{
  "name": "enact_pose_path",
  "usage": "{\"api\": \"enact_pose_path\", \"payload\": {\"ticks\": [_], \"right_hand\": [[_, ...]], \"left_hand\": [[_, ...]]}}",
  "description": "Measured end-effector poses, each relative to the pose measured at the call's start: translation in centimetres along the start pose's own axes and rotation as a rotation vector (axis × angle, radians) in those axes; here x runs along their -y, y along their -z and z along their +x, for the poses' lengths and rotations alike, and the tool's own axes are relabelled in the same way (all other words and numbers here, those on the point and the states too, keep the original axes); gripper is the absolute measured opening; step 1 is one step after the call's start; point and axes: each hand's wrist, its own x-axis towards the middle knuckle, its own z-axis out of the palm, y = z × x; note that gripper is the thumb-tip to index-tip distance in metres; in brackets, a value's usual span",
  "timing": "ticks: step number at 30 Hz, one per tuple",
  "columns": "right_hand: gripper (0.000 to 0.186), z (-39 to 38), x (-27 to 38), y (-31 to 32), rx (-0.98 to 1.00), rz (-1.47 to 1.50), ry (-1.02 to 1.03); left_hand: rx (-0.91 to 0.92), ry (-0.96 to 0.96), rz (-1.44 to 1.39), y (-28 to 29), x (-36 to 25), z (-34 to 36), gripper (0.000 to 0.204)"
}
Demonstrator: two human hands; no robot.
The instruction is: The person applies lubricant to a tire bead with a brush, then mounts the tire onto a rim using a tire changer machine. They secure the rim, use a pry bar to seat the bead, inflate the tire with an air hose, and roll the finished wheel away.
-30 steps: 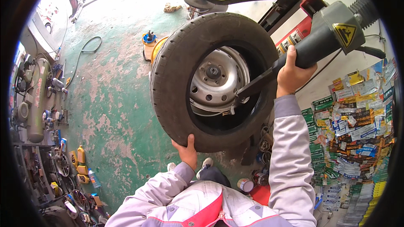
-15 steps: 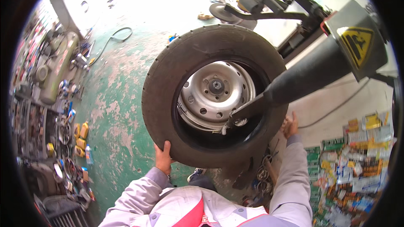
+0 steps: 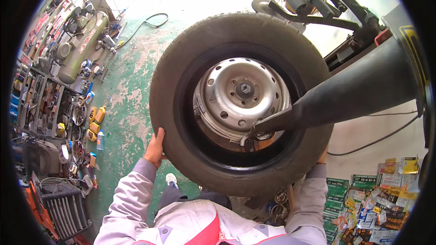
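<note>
A black car tyre (image 3: pixel 181 59) lies loosely around a silver steel wheel rim (image 3: pixel 240 95) on a tyre-changing machine. The machine's thick black arm (image 3: pixel 359 95) reaches in from the right, and its head presses at the rim's lower right edge. My left hand (image 3: pixel 156 147) grips the tyre's lower left tread. My right hand (image 3: pixel 323 155) is mostly hidden behind the tyre's lower right side, with only its edge showing against the rubber.
The worn green floor (image 3: pixel 131 109) spreads to the left. Shelves of tools and a compressor tank (image 3: pixel 79 47) line the left wall, with bottles (image 3: pixel 97 122) on the floor. A hose (image 3: pixel 147 22) lies at the back. Stickers (image 3: pixel 381 199) cover the lower right surface.
My right hand left the machine arm and dropped to the tyre's lower right side. My left hand slid from under the tyre to its lower left. The view has come closer.
</note>
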Motion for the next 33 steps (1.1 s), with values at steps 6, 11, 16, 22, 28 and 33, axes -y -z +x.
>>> {"api": "enact_pose_path", "payload": {"ticks": [6,11,16,22,28,33], "right_hand": [[0.059,-2.8,-4.0,-1.2,-0.095,0.057,0.015],[0.060,-4.6,-7.0,-3.2,-0.160,0.097,0.048],[0.062,-7.6,-7.6,-4.3,-0.229,0.102,0.038],[0.064,-12.4,-10.4,-7.6,-0.344,0.137,-0.003],[0.067,-17.2,-16.6,-13.4,-0.451,0.275,-0.003],[0.068,-17.7,-21.5,-20.3,-0.528,0.499,0.163]], "left_hand": [[-0.020,-0.096,-0.080,4.1,-3.0,5.4,0.092],[-0.173,-0.159,-0.013,4.0,-2.7,9.7,0.098],[-0.182,-0.295,0.076,2.9,-5.3,11.7,0.087],[-0.075,-0.402,0.191,1.0,-13.6,17.6,0.077],[-0.038,-0.491,0.659,-5.8,-24.3,26.8,0.102],[0.016,-0.564,0.958,-10.4,-29.8,29.1,0.110]]}}
